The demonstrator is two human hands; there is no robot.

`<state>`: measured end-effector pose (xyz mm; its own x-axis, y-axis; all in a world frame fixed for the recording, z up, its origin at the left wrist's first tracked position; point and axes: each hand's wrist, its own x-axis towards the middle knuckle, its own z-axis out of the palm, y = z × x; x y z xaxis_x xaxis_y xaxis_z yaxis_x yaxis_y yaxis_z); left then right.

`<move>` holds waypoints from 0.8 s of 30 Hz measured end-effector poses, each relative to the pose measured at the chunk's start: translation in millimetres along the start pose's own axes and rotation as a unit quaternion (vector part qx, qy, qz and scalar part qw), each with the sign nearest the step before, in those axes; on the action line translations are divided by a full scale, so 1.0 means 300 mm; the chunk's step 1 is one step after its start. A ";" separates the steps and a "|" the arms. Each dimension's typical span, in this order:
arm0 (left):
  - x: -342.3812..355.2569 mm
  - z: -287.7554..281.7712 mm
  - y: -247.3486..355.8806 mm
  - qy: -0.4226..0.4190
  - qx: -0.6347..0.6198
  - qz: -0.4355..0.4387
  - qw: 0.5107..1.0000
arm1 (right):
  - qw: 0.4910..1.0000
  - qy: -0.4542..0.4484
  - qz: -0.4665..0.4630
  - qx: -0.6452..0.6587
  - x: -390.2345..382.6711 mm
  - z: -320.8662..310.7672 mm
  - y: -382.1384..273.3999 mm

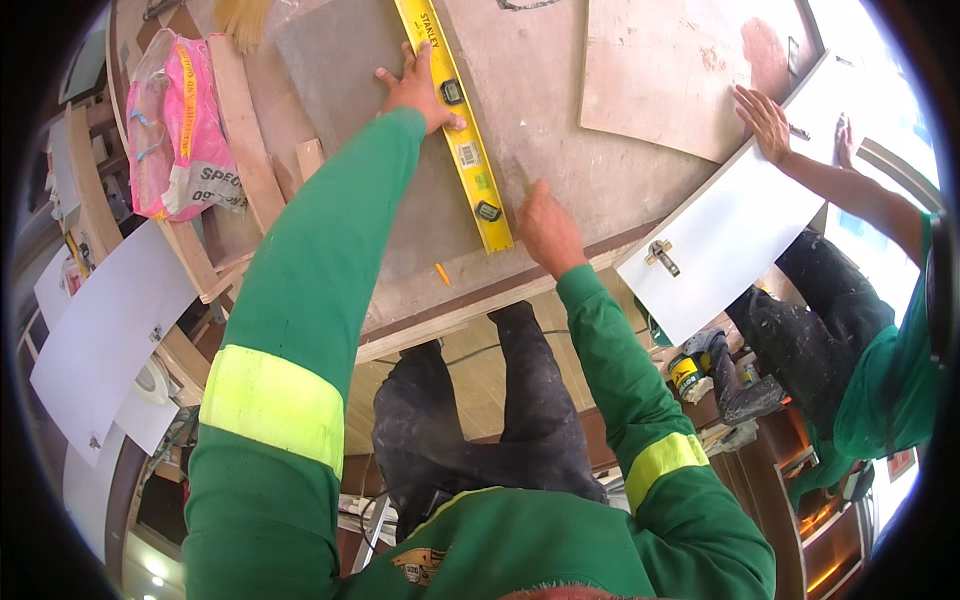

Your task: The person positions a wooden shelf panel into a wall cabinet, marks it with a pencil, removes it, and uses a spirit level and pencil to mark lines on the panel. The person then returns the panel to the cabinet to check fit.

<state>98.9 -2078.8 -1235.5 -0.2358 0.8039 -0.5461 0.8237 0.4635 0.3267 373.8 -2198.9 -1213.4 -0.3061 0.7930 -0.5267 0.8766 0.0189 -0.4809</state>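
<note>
Spirit level, position: the yellow spirit level (460, 127) lies on the workbench (620, 190), over or along a grey sheet (345, 65), in front of the person and between the two hands.
Spirit level, long axis: runs away from the person, its far end leaning to the left and reaching the top edge of the view; the near end points back toward the person, slightly right, short of the bench's near edge.
Left hand: spread over the upper part of the level; the left hand (418, 95) has its fingers apart, with the thumb lying across the yellow face (a flat, pressing hold rather than a closed one).
Right hand: curled closed just beside the level's right edge; the right hand (550, 230) grips a thin tool (522, 172) that points away from the person and a little left (its kind cannot be told).
Pencil: a short orange pencil (442, 274) lies near the level's near end, to its left, apart from both hands.
Right side: a co-worker's hand (765, 122) is by the edge of a plywood piece (660, 90), above a white panel (735, 235).
Left side: a pink sack (185, 130) rests beside timber lengths (245, 140).
</note>
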 end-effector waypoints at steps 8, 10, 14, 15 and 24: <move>-0.031 0.068 -0.226 0.137 -0.100 0.062 0.984 | 0.973 0.208 0.079 -0.060 -0.025 -0.120 -0.003; -0.092 0.097 -0.260 0.196 -0.085 0.052 0.976 | 0.974 0.223 0.014 -0.026 -0.020 -0.088 -0.052; -0.253 0.130 -0.311 0.251 -0.105 0.045 0.961 | 0.964 0.233 -0.068 0.107 0.156 0.106 -0.150; -0.289 0.130 -0.348 0.249 -0.108 0.040 0.962 | 0.966 0.233 -0.052 0.103 0.203 0.117 -0.203; -0.475 0.079 -0.231 0.270 -0.016 0.184 0.945 | 0.989 0.009 0.000 0.150 0.211 0.164 -0.249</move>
<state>87.6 -2234.3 -1198.5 -0.1719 0.9820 0.0787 0.8875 0.1197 0.4449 270.7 -2180.0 -1245.2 -0.2969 0.8040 -0.5152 0.7265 -0.1600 -0.6683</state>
